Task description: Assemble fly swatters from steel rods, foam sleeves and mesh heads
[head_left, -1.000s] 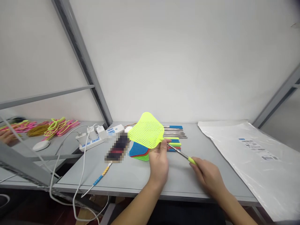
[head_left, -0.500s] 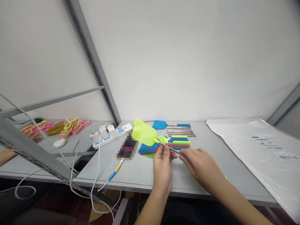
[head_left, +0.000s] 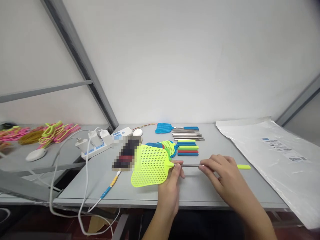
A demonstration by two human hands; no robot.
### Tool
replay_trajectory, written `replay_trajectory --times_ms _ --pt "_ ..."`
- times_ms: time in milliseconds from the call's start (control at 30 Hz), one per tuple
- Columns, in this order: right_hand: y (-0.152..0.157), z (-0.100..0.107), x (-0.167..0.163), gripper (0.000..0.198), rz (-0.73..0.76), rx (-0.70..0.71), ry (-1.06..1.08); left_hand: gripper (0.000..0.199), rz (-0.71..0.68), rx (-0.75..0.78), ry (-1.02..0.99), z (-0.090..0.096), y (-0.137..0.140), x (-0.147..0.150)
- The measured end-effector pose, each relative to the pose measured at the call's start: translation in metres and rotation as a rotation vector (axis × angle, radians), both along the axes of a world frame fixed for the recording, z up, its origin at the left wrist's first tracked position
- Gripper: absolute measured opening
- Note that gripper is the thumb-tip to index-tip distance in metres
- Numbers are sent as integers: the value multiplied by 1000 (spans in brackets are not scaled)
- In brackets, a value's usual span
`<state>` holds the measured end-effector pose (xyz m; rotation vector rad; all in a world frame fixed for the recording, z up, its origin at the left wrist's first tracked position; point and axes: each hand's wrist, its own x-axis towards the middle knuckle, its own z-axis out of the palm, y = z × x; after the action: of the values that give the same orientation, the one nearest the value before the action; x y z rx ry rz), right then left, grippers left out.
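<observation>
Yellow, the swatter [head_left: 150, 168] is held over the worktop [head_left: 135, 196] left of the bag [head_left: 280, 168], its rod [head_left: 190, 165] in the closed grip of the left hand [head_left: 170, 186] and, nearer the bag, of the right hand [head_left: 222, 173].

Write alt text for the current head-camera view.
A person's left hand and right hand hold the thin metal shaft of a yellow-green perforated plastic swatter above a grey table. Behind lie slim metal rods and a blue swatter.

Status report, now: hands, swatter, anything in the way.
Left hand on shaft beside head; right hand farther along, toward handle. Yellow swatter held crosswise. Phone and other swatters partly behind head, seemingly not blocking hands.
</observation>
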<state>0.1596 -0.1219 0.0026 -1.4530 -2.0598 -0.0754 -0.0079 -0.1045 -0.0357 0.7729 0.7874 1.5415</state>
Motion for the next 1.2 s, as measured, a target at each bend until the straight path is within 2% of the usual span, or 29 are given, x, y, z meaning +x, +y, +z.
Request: replay_trajectory --times_ms 67,167,267,367,533,667,767,867,1000,1200 --pt "3 -8 -2 18 -20 11 24 15 27 -3 -21 -3 -1 3" --pt "7 -15 3 18 -10 35 53 17 144 -11 -56 0 -2 -4" --pt "6 -19 21 18 -52 91 31 21 268 -4 -117 10 -1 -20" --pt "1 -24 40 19 -80 127 2 20 311 46 -131 16 3 -31" --pt "-4 -21 41 18 -117 142 8 22 223 3 -146 10 7 -23" --pt "-5 -15 19 16 -77 120 20 28 11 -77 -46 -2 2 -7" --pt "-5 -15 9 15 -42 104 41 36 -106 -56 102 -8 -3 -1" --pt "-4 -22 15 12 -22 121 66 31 -47 14 163 -5 -4 -5" --pt "-3 -28 35 11 -34 182 61 26 74 53 42 8 3 -20" --pt "-8 -22 46 13 -70 178 48 27 174 145 -23 25 7 -39"
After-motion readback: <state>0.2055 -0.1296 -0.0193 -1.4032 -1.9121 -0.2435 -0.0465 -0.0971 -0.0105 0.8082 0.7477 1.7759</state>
